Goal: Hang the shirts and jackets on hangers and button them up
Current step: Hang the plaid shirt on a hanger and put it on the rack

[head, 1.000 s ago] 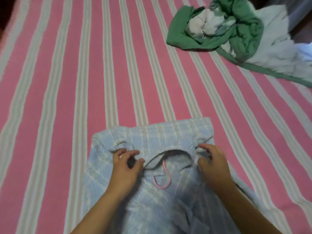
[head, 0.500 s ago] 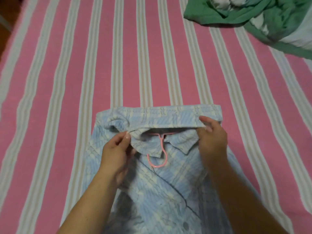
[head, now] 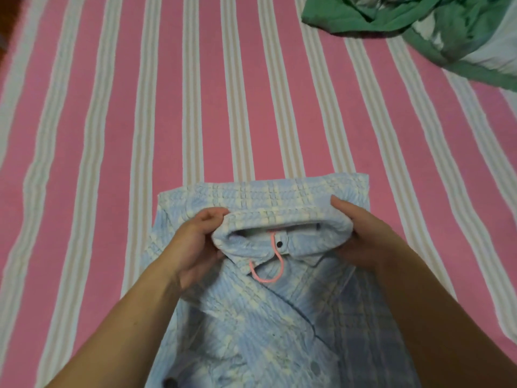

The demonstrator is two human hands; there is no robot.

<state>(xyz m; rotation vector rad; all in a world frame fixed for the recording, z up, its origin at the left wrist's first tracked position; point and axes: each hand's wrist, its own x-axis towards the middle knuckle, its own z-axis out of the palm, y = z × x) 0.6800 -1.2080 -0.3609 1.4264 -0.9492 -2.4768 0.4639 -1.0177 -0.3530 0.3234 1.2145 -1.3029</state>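
Both hands (head: 195, 247) (head: 366, 239) gripping shirt collar (head: 279, 219)

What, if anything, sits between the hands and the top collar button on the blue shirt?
Nothing visible blocks it. The left hand and right hand grip the collar at either side, and the dark top button shows in the opening between them. Only the pink hanger hook runs right beside it.
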